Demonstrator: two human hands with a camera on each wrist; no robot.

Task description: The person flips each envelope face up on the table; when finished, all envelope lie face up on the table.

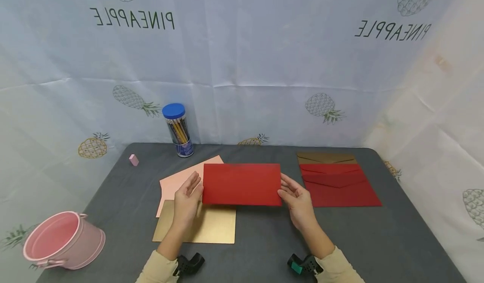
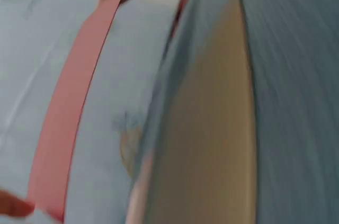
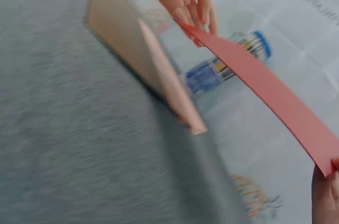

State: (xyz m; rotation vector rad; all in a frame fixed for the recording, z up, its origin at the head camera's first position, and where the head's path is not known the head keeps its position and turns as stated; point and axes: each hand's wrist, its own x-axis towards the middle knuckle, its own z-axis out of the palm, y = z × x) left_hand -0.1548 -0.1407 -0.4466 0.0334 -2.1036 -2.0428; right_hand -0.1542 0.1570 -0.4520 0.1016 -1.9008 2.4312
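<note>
In the head view, the red envelope (image 1: 242, 185) is raised over the middle of the bench (image 1: 264, 249), its plain face toward the camera and its long edges level. The left hand (image 1: 186, 201) holds the left short edge and the right hand (image 1: 298, 203) the right one; each grip is clamped on the red envelope. Its lower edge overlaps in view the gold envelope (image 1: 217, 228), which lies across the near part of the pink envelope (image 1: 175, 184). On the right, the flapped envelope (image 1: 348, 195), also red, partly covers the brown envelope (image 1: 325, 157); the right hand comes close to its left edge in view, so little room shows there. Open grey surface runs between the gold envelope's right edge and the right forearm, and in front of the flapped envelope. The pencil jar (image 1: 178, 131) stands near the far edge, the pink block (image 1: 134, 160) near the far left corner, the pink bucket (image 1: 88, 241) at the left side.

In the left wrist view, blurred, the red envelope appears at a steep slant, a gap between it and the gold envelope. The right hand grips its far end.

In the right wrist view, the left hand pinches the far end, the pencil jar behind; the right hand, partly cut off, holds the near end. Bench surface spreads widely left of the gold envelope.
</note>
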